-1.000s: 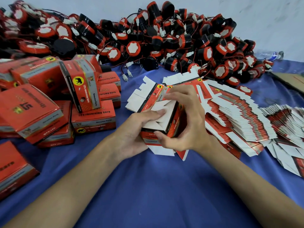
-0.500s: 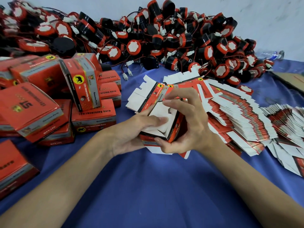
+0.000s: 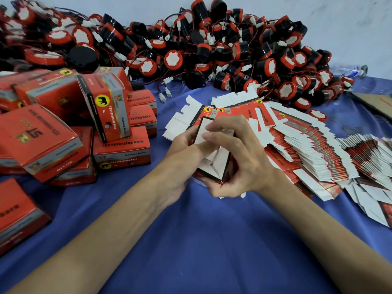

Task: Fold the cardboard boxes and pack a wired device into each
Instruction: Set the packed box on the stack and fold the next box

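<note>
**One box taking shape, a heap yet to pack**

At the centre of the frame a person works a half-folded box (image 3: 219, 164) just above a blue cloth (image 3: 212, 240). The left hand (image 3: 180, 153) grips the box's left side, fingers curled behind it and thumb on a white flap. The right hand (image 3: 244, 164) wraps over the top and right side, fingertips pressing the flaps inward and thumb hooked under the lower corner. The end flaps stand only partly tucked, white insides showing, and nothing can be seen inside. This box appears to be at the folding stage, with no device in it yet.

Closed boxes (image 3: 121, 149), red with grey bands, lie stacked and tumbled across the left of the frame. They look finished, though their contents cannot be seen from outside. Just behind and to the right of the hands fans a long row of flat boxes (image 3: 307, 149), with a second spread at the right edge, none of them folded. A deep heap of wired devices (image 3: 191, 49), red and black with loose leads and white plugs, runs along the top. Judging by that heap and the flat stock, most of the job lies ahead. A plastic bottle (image 3: 350, 70) lies at upper right.
</note>
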